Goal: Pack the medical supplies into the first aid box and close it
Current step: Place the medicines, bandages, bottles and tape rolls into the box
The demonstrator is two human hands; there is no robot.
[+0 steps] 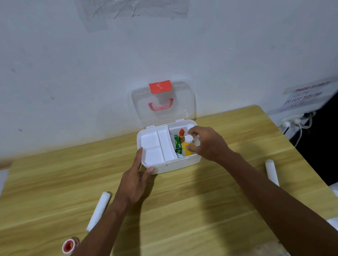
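First aid box (170, 163) on the counter (198, 211), white, long axis left to right, clear lid (163, 103) upright toward the wall. Right hand (206, 142) fingers closed around yellow bottle (187, 147), upright, white cap up, in right compartment. Left hand (137, 177) fingers spread open, touching box's left front corner

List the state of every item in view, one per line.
first aid box: open
lid: upright
yellow bottle: capped, in box, gripped
right hand: on bottle
left hand: bracing box
white rolls: unpacked
tape rolls: unpacked
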